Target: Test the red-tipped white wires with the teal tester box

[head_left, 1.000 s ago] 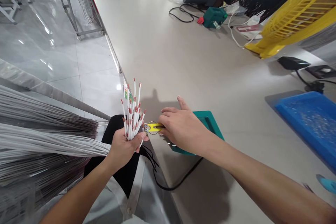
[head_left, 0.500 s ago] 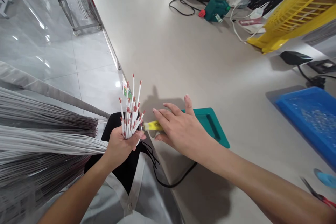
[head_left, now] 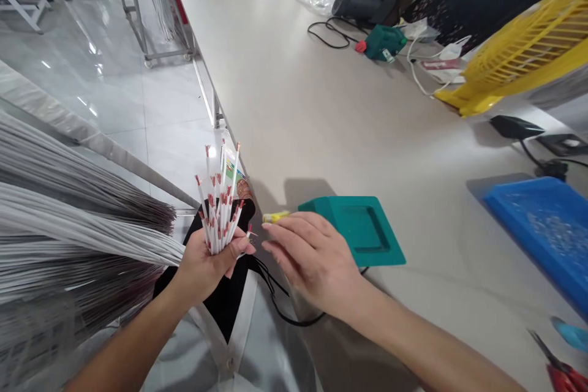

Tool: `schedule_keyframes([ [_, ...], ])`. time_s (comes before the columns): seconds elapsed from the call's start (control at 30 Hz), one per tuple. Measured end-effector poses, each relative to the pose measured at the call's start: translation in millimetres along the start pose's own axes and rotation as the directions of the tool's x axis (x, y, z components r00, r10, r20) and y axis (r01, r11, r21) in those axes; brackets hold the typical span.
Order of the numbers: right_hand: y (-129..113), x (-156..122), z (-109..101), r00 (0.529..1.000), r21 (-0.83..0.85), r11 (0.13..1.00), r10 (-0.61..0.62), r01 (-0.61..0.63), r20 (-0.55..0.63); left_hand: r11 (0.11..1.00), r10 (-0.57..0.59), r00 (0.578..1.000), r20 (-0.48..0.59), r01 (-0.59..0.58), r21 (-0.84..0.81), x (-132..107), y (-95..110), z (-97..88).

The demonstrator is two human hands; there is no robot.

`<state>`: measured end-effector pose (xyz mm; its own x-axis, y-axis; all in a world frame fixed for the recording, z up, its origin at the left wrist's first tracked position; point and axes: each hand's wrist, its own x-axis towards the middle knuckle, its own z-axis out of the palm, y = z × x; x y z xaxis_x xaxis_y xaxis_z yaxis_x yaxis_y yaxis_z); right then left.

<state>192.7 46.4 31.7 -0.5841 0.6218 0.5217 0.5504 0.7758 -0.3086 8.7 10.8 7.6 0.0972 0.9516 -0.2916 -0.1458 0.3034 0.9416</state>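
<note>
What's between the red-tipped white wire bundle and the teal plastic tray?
Head view: a small yellow object at the table edge, right hand beside it.

The white wires (head_left: 219, 220) are showing smooth plastic sheathing with red tips. The teal tray (head_left: 362, 226) is looking like matt moulded plastic, the table (head_left: 321, 110) is lying smooth and matt, and the tiled floor (head_left: 114, 92) is gleaming glossy.

Glossy gray tile floor (head_left: 114, 98), beige worktable (head_left: 321, 104), metal racks (head_left: 138, 12)
</note>
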Motion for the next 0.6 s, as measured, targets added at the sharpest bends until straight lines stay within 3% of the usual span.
schedule_keyframes([
  [0.07, -7, 2, 8, 0.993, 0.233, 0.966, 0.108, -0.114, 0.040, 1.000, 0.007, 0.997, 0.072, -0.006, -0.025, -4, 2, -3.8],
  [0.13, -12, 4, 16, 0.967, 0.484, 0.837, 0.230, -0.255, 0.110, 0.998, 0.007, 0.994, 0.108, 0.000, -0.061, -7, 2, -6.7],
  [0.3, -20, 4, 38, 0.872, 0.823, 0.393, 0.434, -0.411, 0.228, 0.997, -0.028, 0.995, 0.093, 0.035, -0.071, -13, -2, -10.5],
  [0.4, -19, 1, 46, 0.761, 0.881, 0.049, 0.527, -0.471, 0.378, 0.998, -0.062, 0.995, 0.076, 0.063, -0.011, -15, -5, -11.6],
  [0.43, -19, 1, 46, 0.728, 0.874, -0.019, 0.545, -0.485, 0.416, 0.998, -0.068, 0.995, 0.069, 0.067, 0.017, -15, -7, -11.9],
  [0.5, -17, 3, 41, 0.709, 0.870, 0.001, 0.580, -0.493, 0.401, 0.995, -0.071, 0.997, 0.041, 0.068, 0.072, -14, -9, -12.4],
  [0.6, -19, 5, 18, 0.790, 0.851, 0.284, 0.573, -0.442, 0.219, 0.987, -0.066, 0.997, -0.041, 0.071, 0.143, -8, -15, -13.0],
])
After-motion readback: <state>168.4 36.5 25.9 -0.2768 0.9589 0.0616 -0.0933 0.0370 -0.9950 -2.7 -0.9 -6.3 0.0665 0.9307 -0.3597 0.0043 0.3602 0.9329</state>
